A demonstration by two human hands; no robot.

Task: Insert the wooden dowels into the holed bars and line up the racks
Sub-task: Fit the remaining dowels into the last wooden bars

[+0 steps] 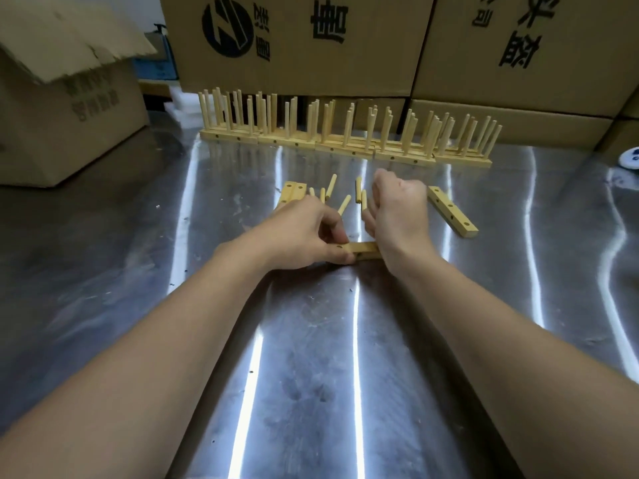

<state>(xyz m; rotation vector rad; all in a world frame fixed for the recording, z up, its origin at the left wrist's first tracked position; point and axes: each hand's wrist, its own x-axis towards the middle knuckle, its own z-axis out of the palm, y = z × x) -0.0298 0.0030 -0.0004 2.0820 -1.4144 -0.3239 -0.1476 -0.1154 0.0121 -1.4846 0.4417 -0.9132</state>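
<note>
A short wooden holed bar (363,251) lies on the steel table between my hands. My left hand (304,233) grips its left end, and several wooden dowels (331,191) stick up out of that fist. My right hand (397,212) is curled above the bar's right part and holds dowels (361,198) upright. Whether a dowel tip sits in a hole is hidden by the fingers. A row of finished racks (345,146) with upright dowels stands in a line at the back of the table.
A loose holed bar (453,210) lies to the right of my hands, and two more bars (292,195) lie behind my left hand. Cardboard boxes (311,43) wall off the back, and another box (65,115) sits at the left. A white object (631,157) is at the right edge.
</note>
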